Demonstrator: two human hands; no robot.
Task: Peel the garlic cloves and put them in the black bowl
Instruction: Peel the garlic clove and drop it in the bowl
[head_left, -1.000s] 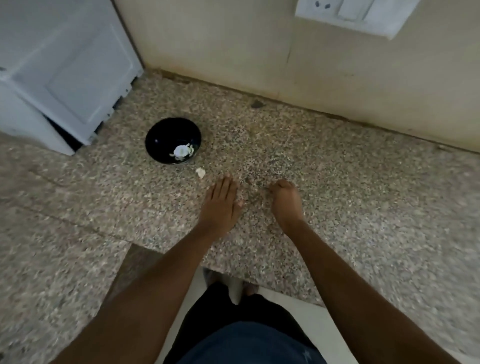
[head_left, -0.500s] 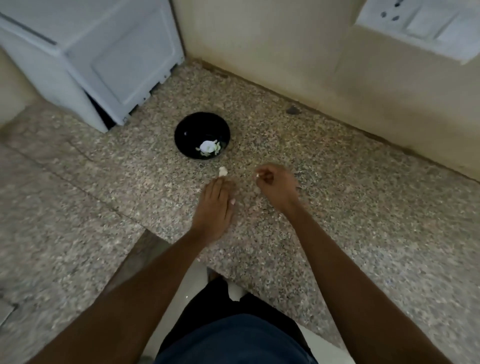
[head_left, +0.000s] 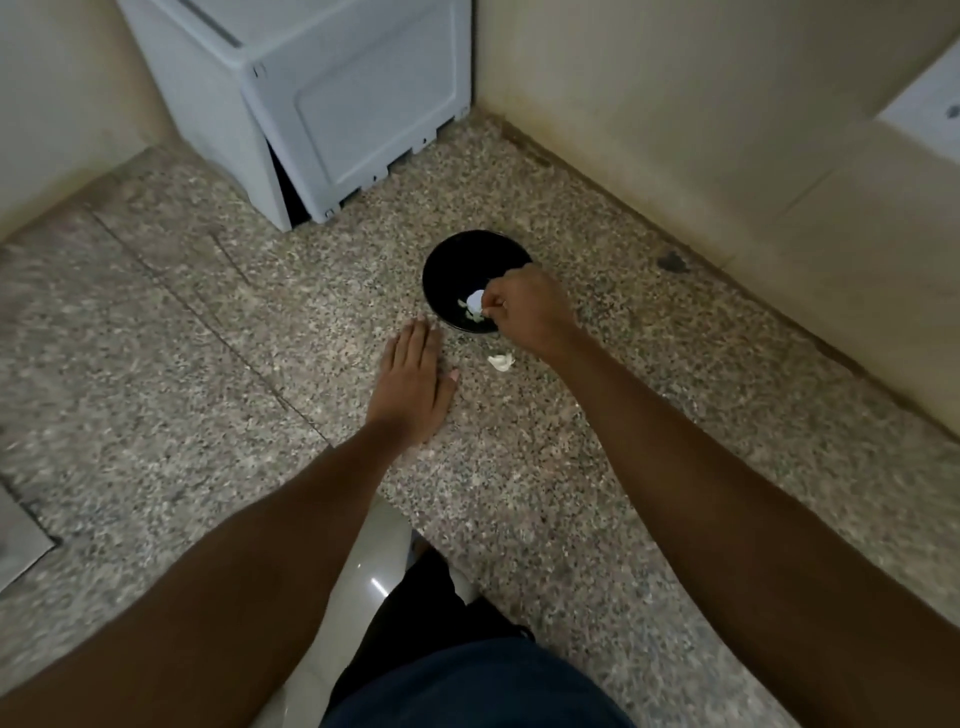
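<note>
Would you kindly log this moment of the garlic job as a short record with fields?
surface: speckled stone counter
black bowl: on the counter, pale garlic pieces inside
right hand: over the bowl's near rim, fingers curled; whether it holds anything cannot be told
left hand: flat on the counter, fingers straight
white scrap: on the counter beside the bowl
white appliance: in the corner

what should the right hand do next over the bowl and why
Probably loosen the fingers and let the clove drop. The right hand hangs over the near rim of the black bowl, fingers curled around something small, likely a peeled garlic clove that is mostly hidden. White pieces already lie inside. The left hand rests flat on the counter, and a white scrap lies beside the bowl.
</note>
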